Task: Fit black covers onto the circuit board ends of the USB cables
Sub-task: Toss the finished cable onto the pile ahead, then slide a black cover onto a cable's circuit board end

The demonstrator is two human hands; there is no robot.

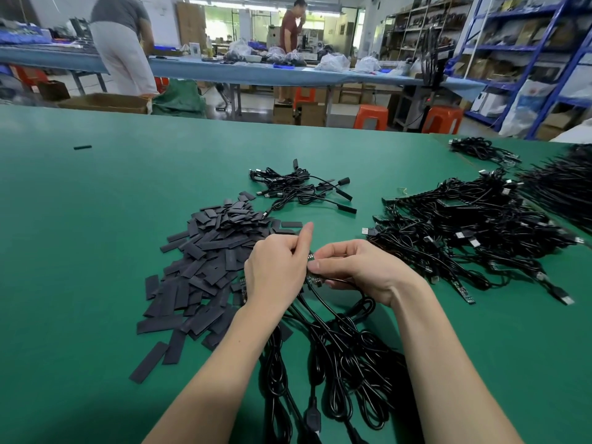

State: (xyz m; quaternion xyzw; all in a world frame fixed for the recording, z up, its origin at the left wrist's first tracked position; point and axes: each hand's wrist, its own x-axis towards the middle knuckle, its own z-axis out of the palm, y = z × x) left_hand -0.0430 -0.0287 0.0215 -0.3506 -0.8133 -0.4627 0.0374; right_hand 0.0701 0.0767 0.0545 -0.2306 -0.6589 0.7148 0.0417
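Green surface (pixel 96 219) fills most of the view, workshop behind it with two people at a far blue bench (pixel 256 73), orange stools (pixel 371 116), shelving on the right. Biggest heap on the surface: uncovered USB cables (pixel 474 232) on the right, tangled, plugs and bare boards sticking out. Left of centre, the pile of black covers (pixel 205 261), flat short sleeves lying loose, some scattered toward the near edge. Farther back, a small bunch of finished cables (pixel 298 187) with covers already on. Near edge, a looped cable bundle (pixel 336 357) trails from under both hands.

Left hand (pixel 275 277) is curled, index finger out straight, rest of the fingers closed on something I can't make out; looks like cable ends or a cover. Right hand (pixel 355 267) pinches the circuit board end (pixel 310 258), a sliver of green board showing between the two hands, just above the cable bundle and touching both thumbs.

Handling, as a guess: cables light, floppy, snag on each other, so pull one free by the lead close to the board. Board thin, stiff, likely fragile at the solder joint, so hold by its long edges, not by the wire. Covers light, soft, flattened; probably need squeezing at the sides to open the mouth before sliding over the board. One stray cover (pixel 82 147) sits far left, well apart from everything.
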